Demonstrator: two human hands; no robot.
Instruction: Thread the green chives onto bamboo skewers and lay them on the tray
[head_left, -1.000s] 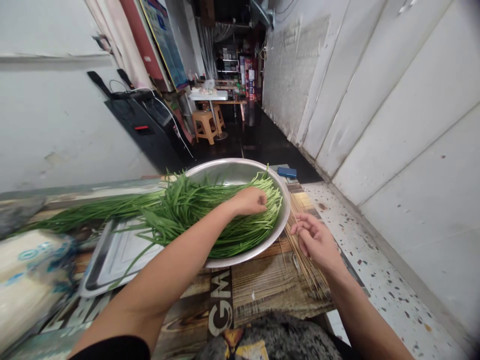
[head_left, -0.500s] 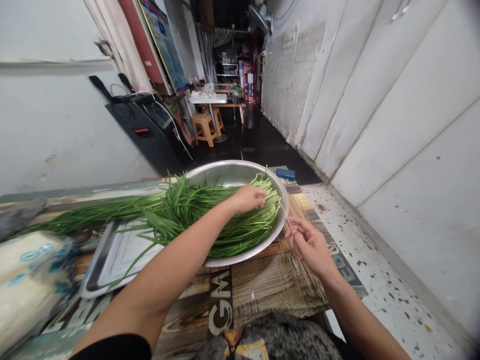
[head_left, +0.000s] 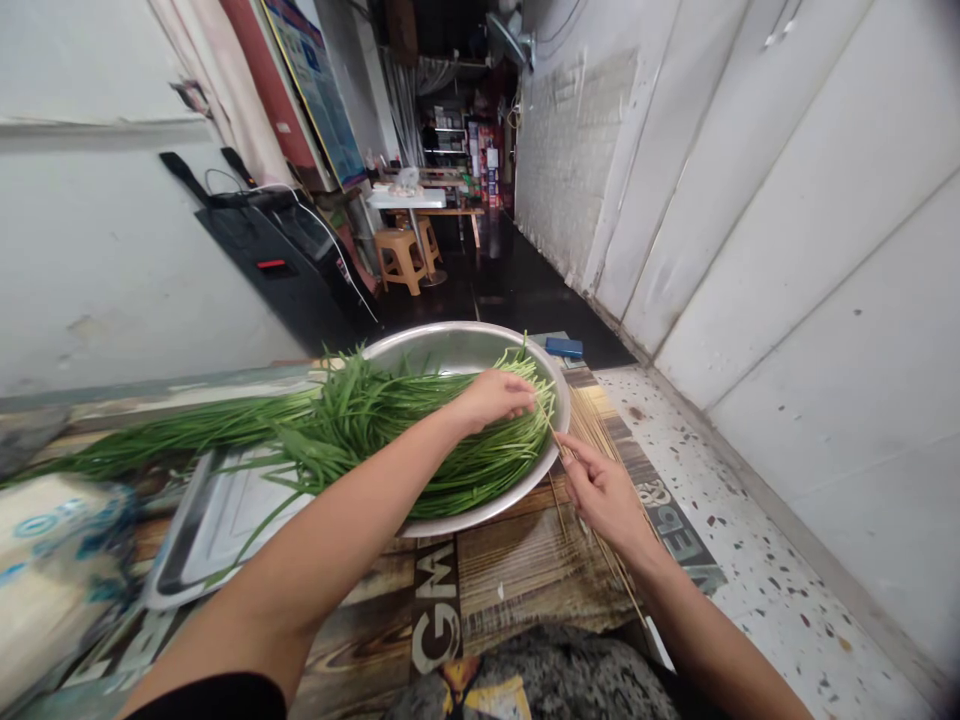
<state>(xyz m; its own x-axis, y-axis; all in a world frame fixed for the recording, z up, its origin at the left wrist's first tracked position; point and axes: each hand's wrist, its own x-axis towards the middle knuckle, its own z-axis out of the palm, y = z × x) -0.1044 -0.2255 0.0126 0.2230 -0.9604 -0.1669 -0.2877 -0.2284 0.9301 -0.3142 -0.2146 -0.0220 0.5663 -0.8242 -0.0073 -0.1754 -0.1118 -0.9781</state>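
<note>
A wide steel basin (head_left: 466, 328) holds a heap of long green garlic chives (head_left: 480, 485), their pale cut ends toward the right rim. My left hand (head_left: 499, 398) is over these ends, its fingers closed in a pinch on a chive; the exact grip is small in view. By the right rim, my right hand (head_left: 604, 498) pinches a thin bamboo skewer (head_left: 556, 434) between thumb and forefinger. The skewer's far tip points up and left, close to my left fingertips. Under and beside my right hand, several loose bamboo skewers (head_left: 594, 420) lie on the table.
Left of the basin are a metal tray (head_left: 169, 545), more chives (head_left: 202, 422) and a bulky plastic-wrapped bag (head_left: 60, 570). A blue box-like object (head_left: 564, 347) rests behind the basin's right side. The wooden-print table (head_left: 517, 570) ends at the right above a speckled floor.
My right hand has moved left and slightly up, bringing the skewer closer to my left fingers. The left hand stays over the chive ends. The camera view has shifted slightly.
</note>
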